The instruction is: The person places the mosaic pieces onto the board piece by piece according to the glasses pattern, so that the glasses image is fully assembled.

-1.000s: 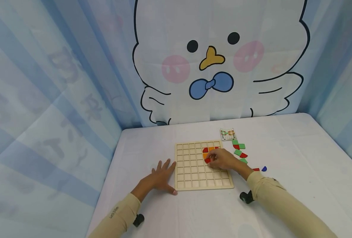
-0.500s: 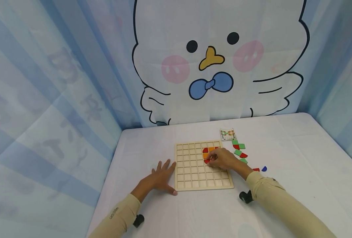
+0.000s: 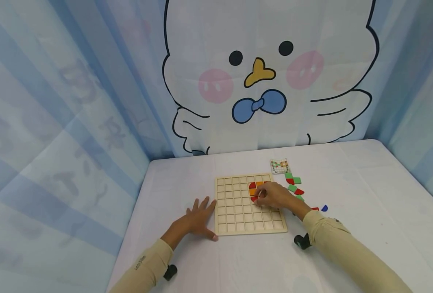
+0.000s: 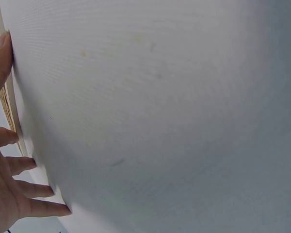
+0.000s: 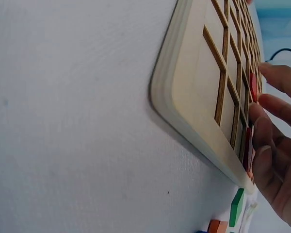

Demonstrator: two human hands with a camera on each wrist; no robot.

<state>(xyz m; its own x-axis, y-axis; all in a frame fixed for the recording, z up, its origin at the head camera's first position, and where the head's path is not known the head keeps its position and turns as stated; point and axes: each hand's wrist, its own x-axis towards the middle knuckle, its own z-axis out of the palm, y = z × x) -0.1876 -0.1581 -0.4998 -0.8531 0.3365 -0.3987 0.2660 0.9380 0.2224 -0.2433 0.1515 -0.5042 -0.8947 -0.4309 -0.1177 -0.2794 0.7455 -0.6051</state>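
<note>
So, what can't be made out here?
Card, head: pattern too small to read.
Board, head: some cells behind the right hand.
Red piece, head: partly behind that hand; grip unclear.
Left hand, left wrist: cut off by left edge.

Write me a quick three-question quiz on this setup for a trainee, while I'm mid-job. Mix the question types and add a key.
1. Which hand is over the cells of the grid board? A) left B) right C) neither
2. True or false: the blue piece lies in a cell of the grid board.
3. Fill in: in the head view, the loose pieces right of the grid board are green, blue and ____.

Key:
1. B; the right hand. The left hand is at its left edge.
2. False; the blue piece is on the table.
3. Red.
</note>
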